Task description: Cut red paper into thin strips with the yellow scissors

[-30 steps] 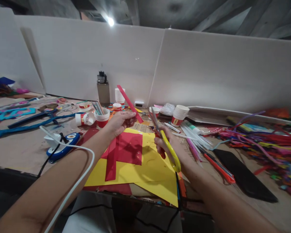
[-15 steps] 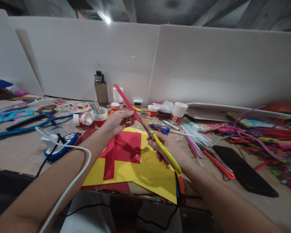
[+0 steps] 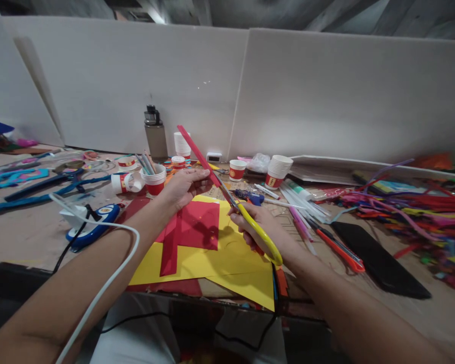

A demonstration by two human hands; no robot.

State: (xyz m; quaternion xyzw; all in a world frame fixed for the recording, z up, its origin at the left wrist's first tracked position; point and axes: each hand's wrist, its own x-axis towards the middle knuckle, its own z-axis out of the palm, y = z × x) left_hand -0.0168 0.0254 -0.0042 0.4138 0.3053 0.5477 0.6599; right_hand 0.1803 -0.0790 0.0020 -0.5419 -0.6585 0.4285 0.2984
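Note:
My left hand (image 3: pixel 185 187) pinches a narrow red paper strip (image 3: pixel 195 149) that slants up and away to the left. In my right hand (image 3: pixel 252 225) is a pair of scissors (image 3: pixel 258 232) with yellow handles, its blades pointing up-left at the strip's near end. Whether the blades are parted there is too small to tell. Below both hands, yellow paper (image 3: pixel 231 268) lies at the table's front edge. On it rest a red paper sheet (image 3: pixel 200 225) and another red strip (image 3: pixel 169 253).
A blue power strip (image 3: pixel 98 225) with a white cable lies left; the cable crosses my left forearm. Paper cups (image 3: pixel 278 171) and a bottle (image 3: pixel 155 134) stand behind. To the right are a glue gun (image 3: pixel 252 196), a utility knife (image 3: pixel 341 250), a black phone-like slab (image 3: pixel 379 260) and colourful pipe cleaners (image 3: pixel 409 207).
The whole view has shifted slightly, with the table a little higher in the picture. My hands, the red strip and the scissors keep nearly the same arrangement.

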